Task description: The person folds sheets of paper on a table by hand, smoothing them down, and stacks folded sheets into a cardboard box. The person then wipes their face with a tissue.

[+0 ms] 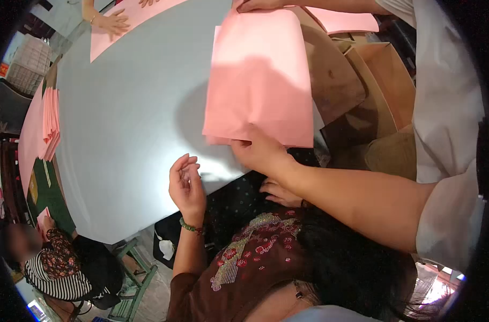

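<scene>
My left hand (186, 182), a beaded bracelet at its wrist, is raised at the near edge of the grey table (121, 134). Its fingers are loosely bent and apart, and it holds nothing. Low by the dark dotted cloth (231, 198) over my lap rests my right hand (282, 193), fingers stretched out, partly hidden behind a co-worker's forearm. Over the table, in front of my hands, that co-worker's lower hand (263, 153) grips the near edge of a folded pink sheet (260, 80). The co-worker's other hand (260, 4) has its far edge.
The co-worker in pale sleeves (448, 96) stands close on my right, beside a cardboard box (386, 72). Across the table another person's hand (111, 22) presses on a pink sheet (142, 21). Folded pink sheets (50, 123) are stacked left, near a seated person (62, 263).
</scene>
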Available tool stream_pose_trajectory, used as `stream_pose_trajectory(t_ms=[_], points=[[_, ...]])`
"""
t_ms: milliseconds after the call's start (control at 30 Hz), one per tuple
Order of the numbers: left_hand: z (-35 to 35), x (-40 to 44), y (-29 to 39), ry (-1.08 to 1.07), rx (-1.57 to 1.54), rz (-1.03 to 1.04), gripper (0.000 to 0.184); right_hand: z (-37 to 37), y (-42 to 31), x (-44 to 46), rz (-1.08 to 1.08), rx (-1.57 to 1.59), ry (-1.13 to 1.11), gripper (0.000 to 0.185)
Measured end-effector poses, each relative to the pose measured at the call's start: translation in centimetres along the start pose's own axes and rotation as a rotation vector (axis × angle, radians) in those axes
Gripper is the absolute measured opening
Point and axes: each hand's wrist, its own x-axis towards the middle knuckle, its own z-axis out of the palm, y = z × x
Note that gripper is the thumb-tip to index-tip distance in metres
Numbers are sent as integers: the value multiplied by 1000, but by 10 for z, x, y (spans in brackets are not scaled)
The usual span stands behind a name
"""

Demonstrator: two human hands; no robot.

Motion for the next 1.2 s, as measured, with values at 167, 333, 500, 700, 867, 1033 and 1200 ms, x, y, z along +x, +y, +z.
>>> stream_pose_trajectory(t_ms=[167, 333, 500, 700, 867, 1033, 1200], points=[[-2, 5, 5, 19, 412, 164, 24, -8, 3, 8, -339, -788, -415, 24], [0, 9, 5, 8, 459, 237, 20, -9, 12, 15, -1388, -1940, -259, 22], [-2, 4, -2, -20, 474, 255, 19, -10, 20, 23, -1670, -1779, -22, 14], [-2, -6, 5, -8, 449, 203, 18, -17, 14, 16, -1731, -1849, -59, 12], [-2, -11, 3, -12, 461, 187, 18, -17, -1, 9, -1603, -1822, -31, 17], [-2, -14, 3, -21, 462, 181, 18, -13, -6, 9, -1751, -1920, -261, 25], [-3, -15, 1, -27, 456, 222, 17, -11, 12, 11, -1708, -1711, -230, 25]])
